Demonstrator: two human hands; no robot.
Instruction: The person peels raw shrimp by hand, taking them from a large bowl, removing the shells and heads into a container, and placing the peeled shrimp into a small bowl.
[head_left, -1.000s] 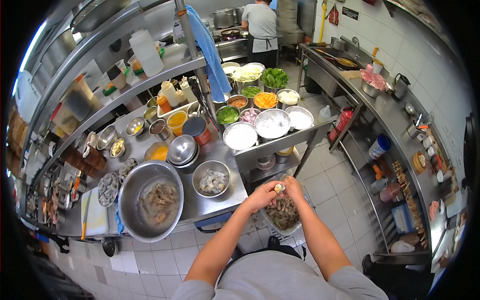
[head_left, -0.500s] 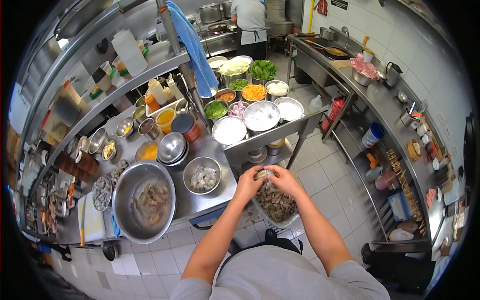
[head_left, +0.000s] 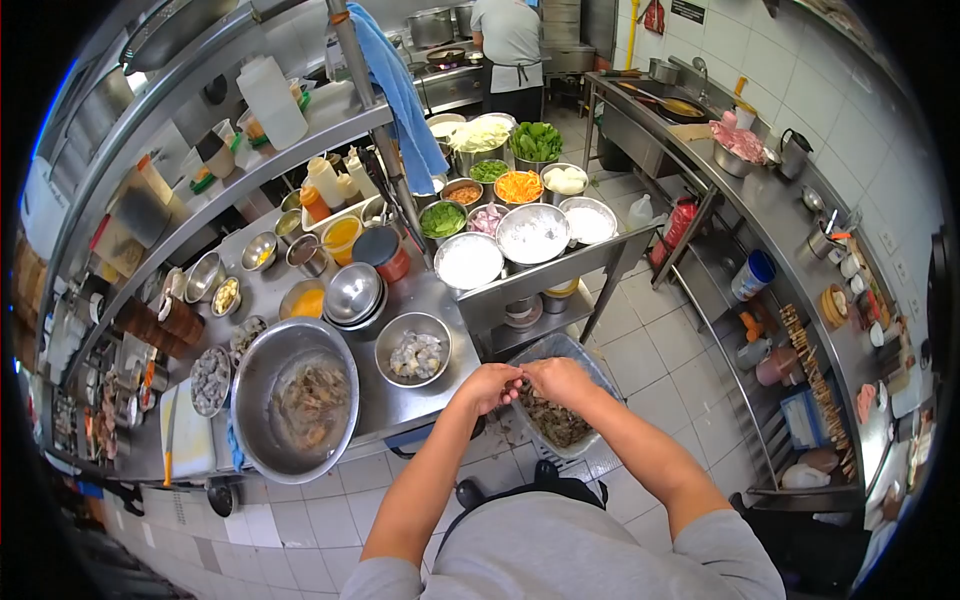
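My left hand (head_left: 492,389) and my right hand (head_left: 557,382) meet fingertip to fingertip, both closed in a pinch. Between them is a shrimp, almost wholly hidden by the fingers. Below the hands stands a clear plastic bin (head_left: 597,372) with brown shrimp shells and heads (head_left: 553,424) in it. Left of my left hand, a steel bowl (head_left: 441,340) on the counter holds peeled grey shrimp (head_left: 415,356). Further left, a large steel basin (head_left: 248,405) contains unpeeled brown shrimp (head_left: 312,392) in cloudy water.
Another bowl of grey shrimp (head_left: 210,381) and a cutting board with a knife (head_left: 170,430) are at far left. Ahead, a stand carries pans of white powder (head_left: 533,233) and cut vegetables (head_left: 520,187). A person (head_left: 508,45) stands at the back. A steel counter (head_left: 740,185) runs along the right.
My hands have lowered slightly and drawn back from the bin's far end, their fingers now more closed together. The view has shifted a little, and the person at the back remains there.
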